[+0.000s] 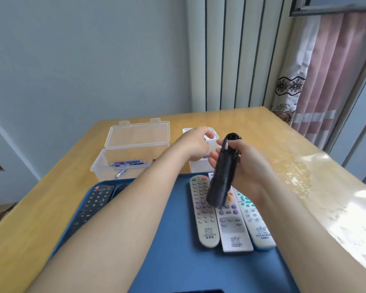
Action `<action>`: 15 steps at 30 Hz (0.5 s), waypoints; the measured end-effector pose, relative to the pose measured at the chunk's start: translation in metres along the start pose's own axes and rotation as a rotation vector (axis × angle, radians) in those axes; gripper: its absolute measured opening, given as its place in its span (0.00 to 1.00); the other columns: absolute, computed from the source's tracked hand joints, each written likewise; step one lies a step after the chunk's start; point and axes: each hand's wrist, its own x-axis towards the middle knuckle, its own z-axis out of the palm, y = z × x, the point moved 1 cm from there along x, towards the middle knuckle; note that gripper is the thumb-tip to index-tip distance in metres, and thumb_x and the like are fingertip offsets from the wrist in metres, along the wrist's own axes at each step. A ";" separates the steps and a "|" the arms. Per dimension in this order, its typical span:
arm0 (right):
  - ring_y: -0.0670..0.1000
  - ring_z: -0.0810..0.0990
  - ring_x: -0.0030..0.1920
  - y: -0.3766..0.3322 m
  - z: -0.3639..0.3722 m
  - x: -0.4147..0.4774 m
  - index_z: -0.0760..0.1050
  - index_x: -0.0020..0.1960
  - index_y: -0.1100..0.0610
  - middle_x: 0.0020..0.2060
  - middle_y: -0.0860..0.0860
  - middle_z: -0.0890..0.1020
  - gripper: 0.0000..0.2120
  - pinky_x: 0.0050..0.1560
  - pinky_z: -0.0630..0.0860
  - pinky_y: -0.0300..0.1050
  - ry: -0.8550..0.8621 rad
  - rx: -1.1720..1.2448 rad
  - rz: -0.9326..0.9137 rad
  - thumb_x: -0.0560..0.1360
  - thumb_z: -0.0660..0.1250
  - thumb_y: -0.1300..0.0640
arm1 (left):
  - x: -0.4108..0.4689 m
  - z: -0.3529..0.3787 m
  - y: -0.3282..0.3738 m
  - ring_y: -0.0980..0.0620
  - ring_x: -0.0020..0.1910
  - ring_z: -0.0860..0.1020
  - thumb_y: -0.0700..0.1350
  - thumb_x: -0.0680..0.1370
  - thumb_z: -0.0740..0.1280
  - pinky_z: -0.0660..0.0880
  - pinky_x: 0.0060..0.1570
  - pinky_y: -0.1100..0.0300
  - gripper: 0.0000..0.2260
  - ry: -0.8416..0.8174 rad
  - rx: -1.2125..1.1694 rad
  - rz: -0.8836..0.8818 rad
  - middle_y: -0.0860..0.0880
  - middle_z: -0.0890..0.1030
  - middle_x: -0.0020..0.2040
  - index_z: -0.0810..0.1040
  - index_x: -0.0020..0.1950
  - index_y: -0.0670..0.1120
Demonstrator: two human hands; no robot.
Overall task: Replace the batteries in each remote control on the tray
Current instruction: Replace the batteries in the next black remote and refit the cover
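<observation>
My right hand [244, 163] grips a black remote [222, 174] held tilted above the blue tray [178, 240], its back side toward me. My left hand [195, 143] reaches over a small white box [212, 141] behind the tray, fingers curled; I cannot tell whether they pinch anything. Three light-coloured remotes lie side by side on the tray: a grey one [203, 216], a white one [232, 229] and one with teal buttons [255, 223]. A black remote [91, 206] lies at the tray's left edge, partly under my left forearm.
A clear plastic box [133, 153] with its lid up stands at the back left and holds a few purple batteries [131, 163]. One loose battery [120, 173] lies in front of it. The wooden table [283, 157] ends by a curtain on the right.
</observation>
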 end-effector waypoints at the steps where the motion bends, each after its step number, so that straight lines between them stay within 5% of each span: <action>1: 0.55 0.83 0.41 0.002 0.000 0.002 0.77 0.57 0.66 0.43 0.60 0.79 0.12 0.45 0.84 0.49 0.003 0.001 0.009 0.80 0.60 0.61 | 0.002 0.002 0.000 0.47 0.52 0.76 0.37 0.78 0.59 0.74 0.51 0.56 0.19 -0.025 0.035 0.020 0.46 0.77 0.60 0.72 0.67 0.51; 4: 0.54 0.82 0.40 0.007 0.001 0.006 0.78 0.55 0.64 0.40 0.58 0.79 0.12 0.47 0.82 0.49 0.007 0.008 0.033 0.80 0.60 0.59 | 0.002 -0.003 0.000 0.48 0.57 0.76 0.35 0.77 0.60 0.76 0.53 0.56 0.20 0.082 0.022 0.079 0.49 0.76 0.61 0.74 0.65 0.52; 10: 0.51 0.76 0.38 0.017 0.006 0.007 0.84 0.51 0.55 0.39 0.52 0.81 0.17 0.42 0.70 0.47 0.057 -0.364 -0.057 0.80 0.60 0.47 | -0.033 -0.039 -0.040 0.51 0.42 0.80 0.34 0.72 0.57 0.77 0.42 0.58 0.17 0.314 -0.161 0.045 0.54 0.84 0.39 0.82 0.40 0.52; 15: 0.54 0.76 0.42 0.031 0.021 -0.003 0.84 0.52 0.54 0.44 0.55 0.82 0.16 0.41 0.73 0.46 -0.045 -0.508 -0.046 0.80 0.61 0.47 | -0.057 -0.077 -0.101 0.53 0.49 0.79 0.39 0.76 0.59 0.75 0.47 0.60 0.14 0.320 0.106 -0.137 0.56 0.83 0.46 0.83 0.44 0.53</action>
